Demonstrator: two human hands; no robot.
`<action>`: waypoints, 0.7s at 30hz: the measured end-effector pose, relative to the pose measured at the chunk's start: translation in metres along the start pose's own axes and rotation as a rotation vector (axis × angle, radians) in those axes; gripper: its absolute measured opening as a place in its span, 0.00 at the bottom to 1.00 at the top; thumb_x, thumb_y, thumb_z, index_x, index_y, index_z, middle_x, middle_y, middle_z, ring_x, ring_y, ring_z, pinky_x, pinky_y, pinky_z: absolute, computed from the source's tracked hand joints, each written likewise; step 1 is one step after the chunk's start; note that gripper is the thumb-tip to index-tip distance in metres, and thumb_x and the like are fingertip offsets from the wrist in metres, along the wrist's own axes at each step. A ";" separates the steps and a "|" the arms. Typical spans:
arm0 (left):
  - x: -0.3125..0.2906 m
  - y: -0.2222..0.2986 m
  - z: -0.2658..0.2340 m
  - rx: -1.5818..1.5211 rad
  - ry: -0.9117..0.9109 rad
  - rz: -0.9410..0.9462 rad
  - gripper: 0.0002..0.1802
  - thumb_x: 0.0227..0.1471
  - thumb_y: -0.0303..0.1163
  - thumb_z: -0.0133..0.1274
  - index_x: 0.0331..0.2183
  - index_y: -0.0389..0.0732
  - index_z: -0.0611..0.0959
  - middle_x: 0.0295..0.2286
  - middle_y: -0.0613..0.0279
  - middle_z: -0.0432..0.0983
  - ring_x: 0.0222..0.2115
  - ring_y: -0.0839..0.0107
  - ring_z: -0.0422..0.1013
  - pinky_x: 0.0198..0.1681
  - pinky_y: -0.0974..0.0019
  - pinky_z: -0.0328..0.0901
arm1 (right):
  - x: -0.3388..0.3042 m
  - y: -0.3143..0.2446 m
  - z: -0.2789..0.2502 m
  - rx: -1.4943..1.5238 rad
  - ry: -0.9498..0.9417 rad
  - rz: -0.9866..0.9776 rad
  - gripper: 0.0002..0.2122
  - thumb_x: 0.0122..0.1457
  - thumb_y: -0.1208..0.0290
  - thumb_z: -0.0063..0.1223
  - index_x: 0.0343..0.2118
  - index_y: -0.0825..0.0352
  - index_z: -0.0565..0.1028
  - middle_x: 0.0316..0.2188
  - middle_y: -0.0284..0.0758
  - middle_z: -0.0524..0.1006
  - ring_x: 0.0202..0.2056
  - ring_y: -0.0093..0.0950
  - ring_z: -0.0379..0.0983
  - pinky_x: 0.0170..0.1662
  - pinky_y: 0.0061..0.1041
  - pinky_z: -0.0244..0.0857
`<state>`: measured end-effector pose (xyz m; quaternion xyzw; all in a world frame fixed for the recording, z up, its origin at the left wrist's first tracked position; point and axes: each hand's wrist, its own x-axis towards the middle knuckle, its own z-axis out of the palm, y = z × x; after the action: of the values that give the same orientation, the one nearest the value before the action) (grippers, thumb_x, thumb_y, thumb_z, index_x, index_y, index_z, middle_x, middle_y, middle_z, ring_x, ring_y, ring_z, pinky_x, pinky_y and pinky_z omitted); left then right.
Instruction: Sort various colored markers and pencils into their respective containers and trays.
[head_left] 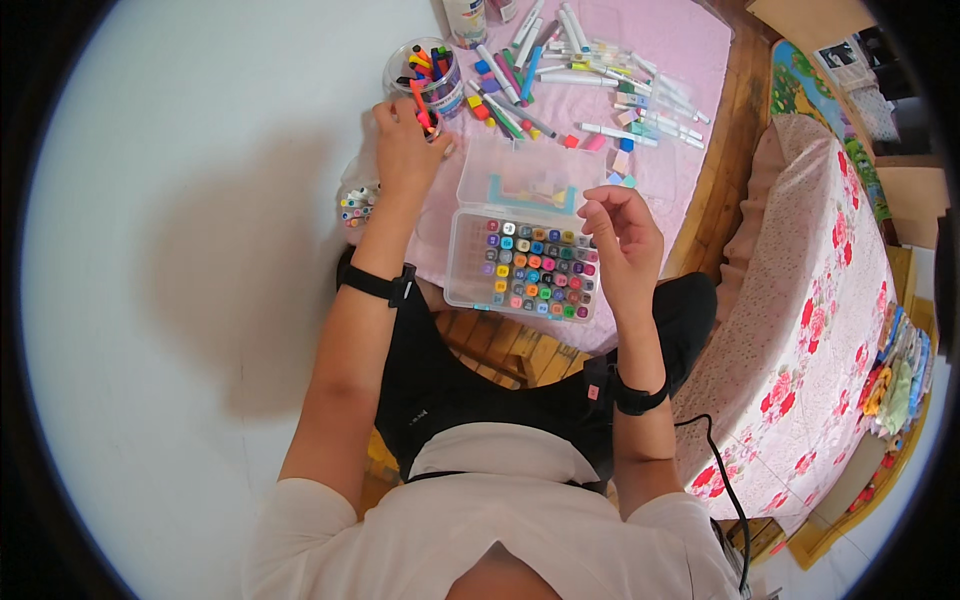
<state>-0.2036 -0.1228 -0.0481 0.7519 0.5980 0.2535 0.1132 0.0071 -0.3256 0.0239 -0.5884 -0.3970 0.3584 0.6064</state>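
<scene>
My left hand (pixel 404 150) is closed beside a clear round tub (pixel 398 66) of coloured markers. A red-orange marker (pixel 417 92) sticks up from its fingers, in front of the tub wall; the fingers partly hide its lower end. To the right, my right hand (pixel 628 240) hovers by the right edge of a clear plastic case (pixel 452 262), fingers half curled and apart, with nothing visible in them. Rows of markers (pixel 545 265) stand upright in the case, coloured ends up. Its clear lid (pixel 478 170) is folded back on the far side.
Loose white markers (pixel 580 79) and small coloured blocks (pixel 478 112) lie scattered over the pink tablecloth (pixel 690 60). A bag of white pens (pixel 357 205) rests left of the case. A white wall (pixel 150 250) borders the left side. A flower-patterned cloth (pixel 800 330) covers furniture at right.
</scene>
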 end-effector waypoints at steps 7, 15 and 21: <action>-0.018 0.040 -0.063 -0.288 -0.003 -0.046 0.42 0.36 0.36 0.75 0.49 0.37 0.68 0.43 0.47 0.74 0.42 0.50 0.74 0.44 0.55 0.70 | -0.013 -0.011 -0.003 -0.032 0.006 -0.002 0.05 0.65 0.75 0.56 0.41 0.69 0.77 0.31 0.26 0.77 0.32 0.14 0.72 0.38 0.15 0.66; -0.030 0.027 -0.112 -0.494 0.054 0.048 0.48 0.38 0.39 0.76 0.56 0.38 0.66 0.46 0.49 0.76 0.44 0.59 0.76 0.45 0.58 0.72 | -0.027 -0.020 0.012 -0.024 0.008 -0.044 0.05 0.65 0.74 0.56 0.41 0.68 0.77 0.30 0.27 0.77 0.31 0.13 0.72 0.36 0.15 0.66; -0.038 0.019 -0.115 -0.317 0.103 0.060 0.42 0.37 0.40 0.73 0.54 0.44 0.73 0.45 0.52 0.77 0.47 0.54 0.74 0.47 0.57 0.70 | -0.039 -0.025 0.019 -0.055 -0.050 -0.016 0.08 0.63 0.75 0.58 0.43 0.68 0.77 0.32 0.29 0.77 0.34 0.17 0.72 0.39 0.18 0.67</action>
<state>-0.2530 -0.1792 0.0488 0.7282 0.5328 0.3859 0.1921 -0.0271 -0.3536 0.0467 -0.5926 -0.4263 0.3569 0.5829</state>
